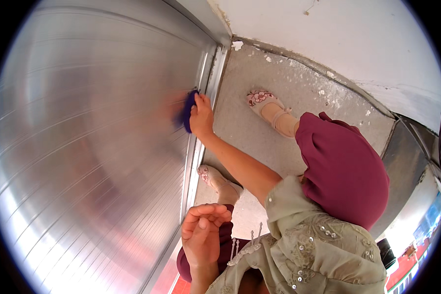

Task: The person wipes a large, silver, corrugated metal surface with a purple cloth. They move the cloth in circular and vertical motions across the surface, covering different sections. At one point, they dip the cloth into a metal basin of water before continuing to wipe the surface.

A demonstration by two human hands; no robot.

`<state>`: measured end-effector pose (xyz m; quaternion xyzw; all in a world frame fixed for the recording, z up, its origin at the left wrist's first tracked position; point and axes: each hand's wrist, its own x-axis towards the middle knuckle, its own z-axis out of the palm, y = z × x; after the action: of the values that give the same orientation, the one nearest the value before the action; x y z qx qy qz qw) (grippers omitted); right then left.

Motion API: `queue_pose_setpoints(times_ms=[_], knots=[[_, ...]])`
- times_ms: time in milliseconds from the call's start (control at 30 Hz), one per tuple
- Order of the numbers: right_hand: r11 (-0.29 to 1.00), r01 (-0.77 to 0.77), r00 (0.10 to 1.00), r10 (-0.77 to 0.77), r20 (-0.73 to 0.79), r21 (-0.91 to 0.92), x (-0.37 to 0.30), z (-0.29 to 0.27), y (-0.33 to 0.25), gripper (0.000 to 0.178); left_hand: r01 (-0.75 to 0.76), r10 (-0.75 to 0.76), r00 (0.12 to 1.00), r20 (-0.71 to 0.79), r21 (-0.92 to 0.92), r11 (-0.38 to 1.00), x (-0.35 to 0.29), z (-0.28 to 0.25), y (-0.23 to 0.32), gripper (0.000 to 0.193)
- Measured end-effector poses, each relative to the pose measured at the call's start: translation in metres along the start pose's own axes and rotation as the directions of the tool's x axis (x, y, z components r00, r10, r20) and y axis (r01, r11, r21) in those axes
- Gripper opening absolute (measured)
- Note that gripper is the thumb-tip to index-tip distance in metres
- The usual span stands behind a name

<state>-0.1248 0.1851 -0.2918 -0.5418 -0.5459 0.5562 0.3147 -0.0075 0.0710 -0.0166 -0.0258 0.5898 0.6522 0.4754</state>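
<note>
A ridged, shiny metal door panel [108, 127] fills the left side. Against its edge strip, my right hand [202, 115] presses a dark blue cloth or pad [189, 111], thumb on top and fingers curled round it. A blurred reflection of the hand and cloth shows in the metal. Lower down, my left hand [202, 235] is raised beside the door with palm up and fingers loosely bent. Nothing shows in it, and it is apart from the panel.
A pale metal frame [215, 81] borders the door. My feet, in beige flowered shoes [265, 98], stand on a grey concrete floor [245, 63] with white flakes. A white wall [338, 39] rises at the far side. Red and blue items [416, 255] show at the lower right.
</note>
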Motion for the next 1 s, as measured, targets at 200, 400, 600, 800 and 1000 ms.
queue_pose_setpoints(times_ms=[200,400,600,800,1000], knots=[[0.989,0.148,0.989,-0.149,0.020,0.028,-0.011,-0.016,-0.034,0.043,-0.013,0.013,1.000,-0.001,-0.003,1.000,0.000,-0.002,0.000,0.024],[0.993,0.112,0.984,-0.115,0.138,0.026,-0.013,-0.022,-0.031,0.042,0.021,-0.021,1.000,-0.006,-0.030,0.999,0.001,0.001,-0.002,0.025],[0.989,0.088,0.990,-0.074,0.118,-0.121,0.006,-0.021,-0.013,0.042,0.025,-0.025,1.000,-0.007,-0.031,0.999,0.004,0.004,-0.002,0.026],[0.986,0.166,0.981,-0.164,0.102,-0.015,-0.013,-0.026,-0.037,0.040,0.007,-0.007,1.000,-0.010,-0.003,1.000,0.002,0.003,-0.003,0.025],[0.991,0.123,0.986,-0.116,0.123,-0.055,0.000,-0.022,-0.018,0.040,0.031,-0.030,1.000,0.007,-0.030,0.999,0.003,0.009,-0.003,0.025]])
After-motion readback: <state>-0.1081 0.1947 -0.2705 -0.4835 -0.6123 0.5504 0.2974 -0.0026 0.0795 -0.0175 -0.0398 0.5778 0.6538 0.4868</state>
